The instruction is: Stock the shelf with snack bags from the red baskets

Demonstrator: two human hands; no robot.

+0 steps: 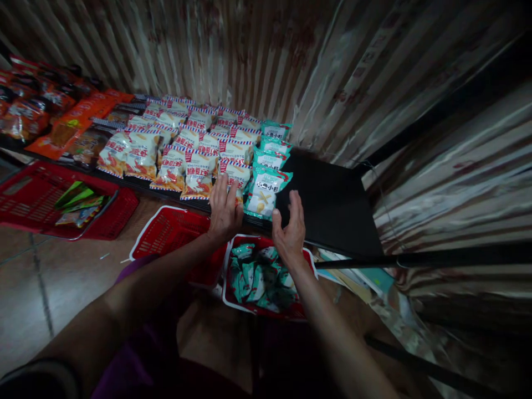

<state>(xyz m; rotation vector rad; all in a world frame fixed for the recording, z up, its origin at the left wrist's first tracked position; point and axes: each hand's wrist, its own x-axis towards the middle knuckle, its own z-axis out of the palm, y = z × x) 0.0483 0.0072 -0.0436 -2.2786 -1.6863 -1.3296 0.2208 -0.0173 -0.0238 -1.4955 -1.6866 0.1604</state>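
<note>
Green-and-white snack bags [265,192] stand in a short column at the right end of the stock on a black shelf [328,205]. My right hand [290,227] hovers just right of the front green bag, fingers apart and holding nothing. On the other side, my left hand [225,209] is stretched out in front of a white-and-orange snack bag [234,176]; whether it touches the bag I cannot tell. Below my hands sits a red basket [228,302] with a white rim, holding several more green bags [258,280]. Rows of white-and-orange bags fill the shelf's middle.
Left of the filled basket is another red basket [166,235]. A third red basket [120,213] holds a few colourful packets [81,202]. Orange packages [78,122] lie on the shelf's left part. A striped curtain [257,55] hangs behind, and black metal bars [436,257] cross the right side.
</note>
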